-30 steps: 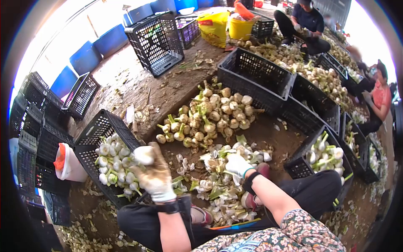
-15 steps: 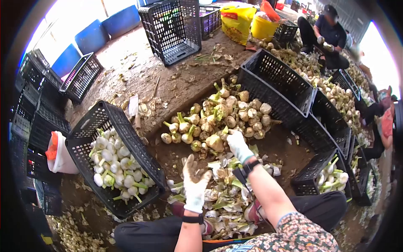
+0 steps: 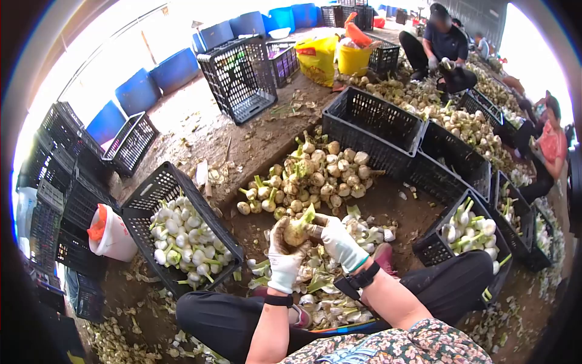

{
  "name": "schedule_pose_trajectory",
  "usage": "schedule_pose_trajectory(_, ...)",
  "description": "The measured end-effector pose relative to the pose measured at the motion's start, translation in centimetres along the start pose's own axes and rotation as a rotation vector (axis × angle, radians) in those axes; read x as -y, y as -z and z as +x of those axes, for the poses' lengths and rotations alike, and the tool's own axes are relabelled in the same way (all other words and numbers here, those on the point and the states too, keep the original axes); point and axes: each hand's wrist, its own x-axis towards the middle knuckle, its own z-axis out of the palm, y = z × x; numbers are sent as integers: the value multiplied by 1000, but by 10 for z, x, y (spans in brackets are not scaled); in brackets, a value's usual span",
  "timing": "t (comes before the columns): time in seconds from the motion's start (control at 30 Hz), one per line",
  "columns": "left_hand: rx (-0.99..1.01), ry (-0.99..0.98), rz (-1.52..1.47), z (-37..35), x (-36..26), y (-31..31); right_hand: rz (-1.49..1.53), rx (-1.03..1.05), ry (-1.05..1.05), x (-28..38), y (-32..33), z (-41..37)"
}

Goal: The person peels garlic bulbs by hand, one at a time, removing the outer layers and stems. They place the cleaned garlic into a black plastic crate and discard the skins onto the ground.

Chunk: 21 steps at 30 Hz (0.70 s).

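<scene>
A large unpeeled garlic bulb with a green stem stub is held between both gloved hands. My left hand wraps its soiled fingers round the bulb from the left. On the other side, the fingers of my right hand are closed on the bulb near its stem. Beyond them lies a pile of unpeeled garlic bulbs on the brown ground. Peeled skins and leaves are heaped below my hands. Cleaned white bulbs lie in a tilted black crate at the left.
Empty black crates stand beyond the pile and to the right. A crate of white bulbs sits by my right knee. A white bucket is at the left. Co-workers sit at the upper right, near a yellow bucket.
The large bulb has come off the near edge of the pile and is now between my hands. My right hand has drawn back towards my left hand, which has closed on the bulb. The view has shifted.
</scene>
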Motion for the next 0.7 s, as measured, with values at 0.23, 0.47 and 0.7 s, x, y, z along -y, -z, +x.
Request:
schedule_pose_trajectory(0.23,44,-132,111,-12,-6,-3,-140,-27,137,17,-7,-22)
schedule_pose_trajectory(0.47,82,21,-144,-21,-48,-11,-109,74,50,14,10,-30)
schedule_pose_trajectory(0.7,87,331,-470,-18,-60,0,-408,192,364,32,17,-43)
